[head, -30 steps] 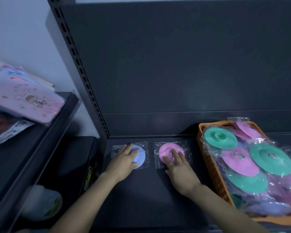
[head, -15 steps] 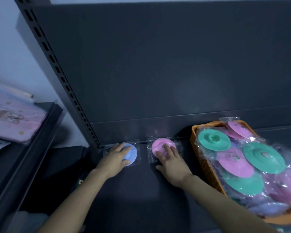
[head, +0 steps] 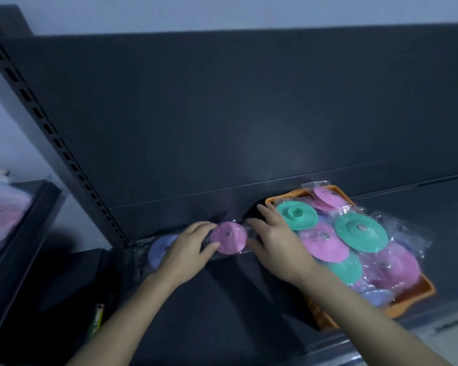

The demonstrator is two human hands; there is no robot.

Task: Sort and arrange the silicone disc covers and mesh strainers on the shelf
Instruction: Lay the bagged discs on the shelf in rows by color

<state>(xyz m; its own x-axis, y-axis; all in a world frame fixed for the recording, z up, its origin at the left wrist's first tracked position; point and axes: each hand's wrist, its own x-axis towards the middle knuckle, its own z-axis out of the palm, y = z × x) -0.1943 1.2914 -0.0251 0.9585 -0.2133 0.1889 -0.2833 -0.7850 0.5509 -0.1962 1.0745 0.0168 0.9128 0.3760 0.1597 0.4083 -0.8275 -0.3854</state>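
Observation:
Two bagged silicone discs lie at the back left of the dark shelf point(head: 209, 313): a blue disc point(head: 159, 248) by the upright and a pink disc point(head: 229, 237) to its right. My left hand point(head: 188, 249) lies across the blue disc's right side, its thumb and fingers pinching the pink disc's left edge. My right hand point(head: 275, 241) rests with spread fingers just right of the pink disc, touching its bag and the orange basket's near corner. The orange basket point(head: 413, 299) holds several bagged green, pink and blue discs, such as a green disc point(head: 296, 215).
The shelf's dark back panel point(head: 249, 114) rises right behind the discs, and a slotted upright point(head: 64, 154) bounds the left side. A neighbouring shelf on the left holds a pink printed package point(head: 0, 215). A small yellow-green item point(head: 97, 318) sits low at the left.
My left hand slid right off the blue disc's middle to the pink disc's edge. My right hand left the pink disc's top and moved right toward the basket. The camera tilted upward.

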